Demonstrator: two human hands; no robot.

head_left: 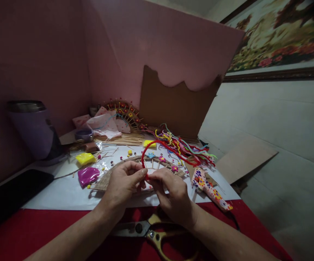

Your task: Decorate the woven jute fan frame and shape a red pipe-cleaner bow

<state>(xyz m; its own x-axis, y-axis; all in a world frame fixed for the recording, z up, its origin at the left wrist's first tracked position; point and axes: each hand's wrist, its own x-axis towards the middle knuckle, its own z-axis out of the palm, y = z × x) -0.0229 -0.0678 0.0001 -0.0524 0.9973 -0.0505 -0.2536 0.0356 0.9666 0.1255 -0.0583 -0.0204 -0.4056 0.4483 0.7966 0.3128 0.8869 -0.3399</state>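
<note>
- Pinching the red pipe cleaner near its lower end, left hand and right hand alike, fingertips almost meeting over the middle of the half-round fan; hard to tell whether touching its surface.
- Best worked in small bends: a firm hold on one side, gentle turning on the other, for an even curve without crushed fuzz.
- Worth letting the long loop arch up past the fan's far rim — clear of the blue flower and the pink flower there, with snagging as the likeliest trouble.
- Before any pull, check for tangling in the pipe cleaner heap behind the fan, towards the right; far end not clearly traceable.
- Mind the end hidden between the fingertips — probably sharp wire inside.
- Keep wrists high over the scissors, lying on the near side of the fan.
- Hold elbows in, too, away from the glue gun right of the fan: possibly hot.
</note>
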